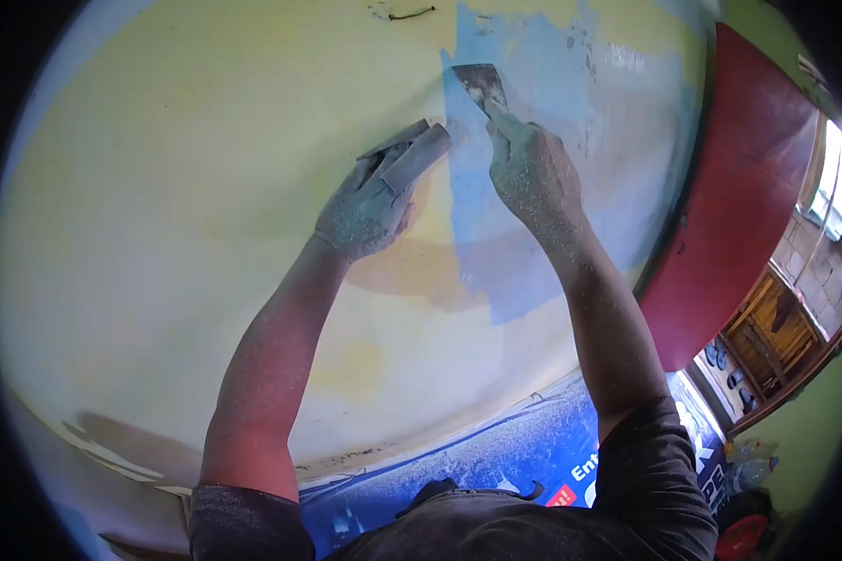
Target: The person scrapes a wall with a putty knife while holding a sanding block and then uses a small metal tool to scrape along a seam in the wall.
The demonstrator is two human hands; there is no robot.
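My right hand (533, 168), coated in pale dust, is closed round the handle of a scraper (480, 84). Its wide, stained blade lies at the blue patch's left edge on the wall (206, 168). Lower and to the left, my left hand (370, 210), dusty too, holds a folded piece of sandpaper (416, 159) that wraps over its fingers near the wall. Yellow and whitish areas surround the blue paint patch (496, 215). The fingertips of my left hand are mostly hidden by the folded piece.
A red panel (744, 178) stands at the right, beside a doorway with footwear (734, 379). A dusty blue printed sheet (496, 458) lies along the wall's foot. Plastic bottles (748, 467) stand at the lower right. A dark wire (412, 14) sticks out at the top.
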